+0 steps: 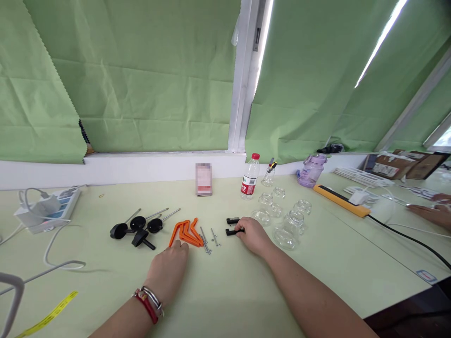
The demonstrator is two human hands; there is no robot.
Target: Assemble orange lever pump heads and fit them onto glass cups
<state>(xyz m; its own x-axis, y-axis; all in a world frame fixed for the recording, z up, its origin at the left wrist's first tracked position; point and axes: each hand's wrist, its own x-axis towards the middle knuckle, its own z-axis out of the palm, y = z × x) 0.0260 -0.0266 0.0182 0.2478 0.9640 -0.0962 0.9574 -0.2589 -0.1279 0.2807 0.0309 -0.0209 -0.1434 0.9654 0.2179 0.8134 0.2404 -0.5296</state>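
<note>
My right hand (252,235) pinches a small black plastic part (233,232) just above or on the table; a similar ribbed black part (233,220) lies right behind it. My left hand (169,264) rests on the table with its fingers curled down, close to the near ends of several bent orange plastic handles (190,238). Its fingertips are hidden, so I cannot tell whether they hold anything. Between the hands lie several metal screws (204,239), some long, along with tiny pieces. Several black round parts with metal rods (155,225) are to the left of the handles.
Several clear glass jars (286,238) stand right of my right hand. Behind are a red-capped bottle (250,177), a glass holding screwdrivers (268,176), a pixelated box (204,180) and a purple bottle (312,171). Power strips (341,201) and cables flank the area. Another person's hand (431,213) shows far right.
</note>
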